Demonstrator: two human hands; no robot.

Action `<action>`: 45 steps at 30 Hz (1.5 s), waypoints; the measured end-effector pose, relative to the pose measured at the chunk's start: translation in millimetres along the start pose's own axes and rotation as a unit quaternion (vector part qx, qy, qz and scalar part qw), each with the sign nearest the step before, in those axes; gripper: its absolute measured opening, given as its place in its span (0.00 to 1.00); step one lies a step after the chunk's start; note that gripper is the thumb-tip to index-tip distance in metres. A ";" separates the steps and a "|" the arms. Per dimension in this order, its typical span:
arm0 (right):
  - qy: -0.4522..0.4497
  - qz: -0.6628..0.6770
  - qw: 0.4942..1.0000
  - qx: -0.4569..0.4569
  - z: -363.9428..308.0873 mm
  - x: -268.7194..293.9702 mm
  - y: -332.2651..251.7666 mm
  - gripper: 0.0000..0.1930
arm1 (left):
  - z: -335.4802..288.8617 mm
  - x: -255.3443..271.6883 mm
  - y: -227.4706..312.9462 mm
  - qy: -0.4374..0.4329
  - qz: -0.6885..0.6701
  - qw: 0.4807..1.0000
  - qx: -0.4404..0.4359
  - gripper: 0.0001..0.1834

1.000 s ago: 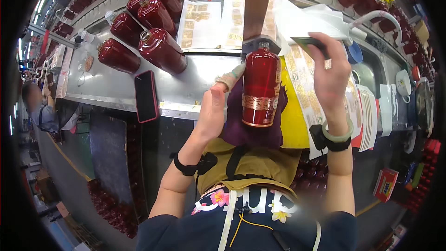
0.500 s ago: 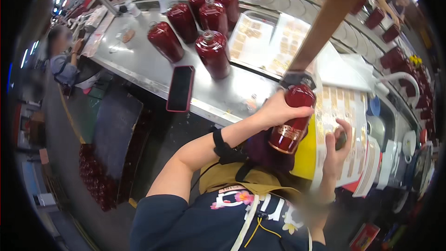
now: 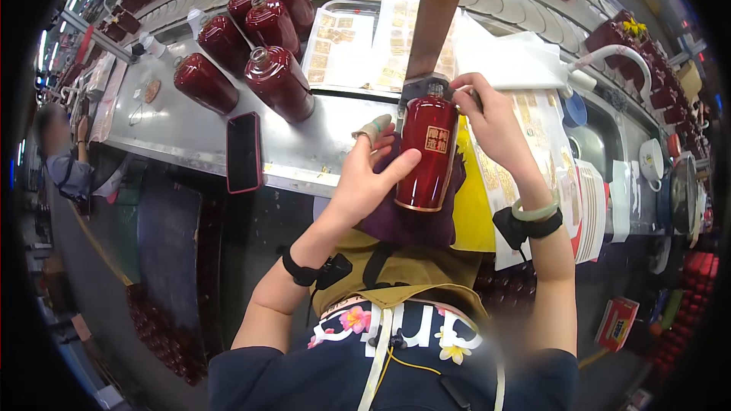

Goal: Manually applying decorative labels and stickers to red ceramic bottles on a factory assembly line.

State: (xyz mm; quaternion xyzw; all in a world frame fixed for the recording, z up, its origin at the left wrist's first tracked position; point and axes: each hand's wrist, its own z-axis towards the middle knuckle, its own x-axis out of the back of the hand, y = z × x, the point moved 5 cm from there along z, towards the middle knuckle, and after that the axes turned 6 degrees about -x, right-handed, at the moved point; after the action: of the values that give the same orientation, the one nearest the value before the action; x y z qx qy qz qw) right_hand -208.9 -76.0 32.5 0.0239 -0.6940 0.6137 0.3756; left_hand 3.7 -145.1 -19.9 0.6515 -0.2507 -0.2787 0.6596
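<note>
A dark red glass bottle [image 3: 429, 154] with a gold square label and a gold line at its base leans on a bundled purple cloth [image 3: 381, 221], neck away from me. My left hand [image 3: 365, 175] is beside its left side, thumb touching the glass and fingers spread; a pale cover sits on one fingertip. At the bottle's right shoulder is my right hand [image 3: 487, 110], fingers curled together round a small dark thing I cannot make out. Under that hand lie sheets of gold labels [image 3: 537, 118] and a yellow sheet [image 3: 476, 205].
Several red bottles [image 3: 278, 84] stand at the left on the metal table [image 3: 183, 137], near a phone [image 3: 244, 152]. A brown post [image 3: 438, 15] rises just beyond my bottle. White label sheets [image 3: 335, 42] lie behind; a sink [image 3: 605, 133] is at right. Another person [image 3: 68, 152] works far left.
My left hand has let go its grip round the bottle and spread its fingers. The bottle has turned, showing its square label. My right hand has come up to its shoulder. The view has shifted right.
</note>
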 end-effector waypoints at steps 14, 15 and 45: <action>0.012 -0.078 0.997 -0.004 24.5 -9.5 12.7 0.11 | 52.6 -42.0 -14.6 -0.157 -0.053 0.977 0.131 0.29; -0.024 -0.060 0.998 -0.010 25.4 -13.2 10.6 0.12 | 44.7 -39.1 -10.0 -0.154 -0.092 0.974 0.140 0.29; 0.340 -0.203 0.500 -0.770 -746.6 -28.6 150.5 0.15 | -16.5 -201.1 51.7 -0.364 0.093 0.905 -0.197 0.22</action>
State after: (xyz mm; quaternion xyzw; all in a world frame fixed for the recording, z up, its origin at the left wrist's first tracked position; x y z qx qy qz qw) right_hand 104.5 598.2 -135.3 -0.3452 -0.6869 -0.2961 0.5669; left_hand -127.3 6.2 37.8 0.3352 -0.4732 -0.4775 0.6601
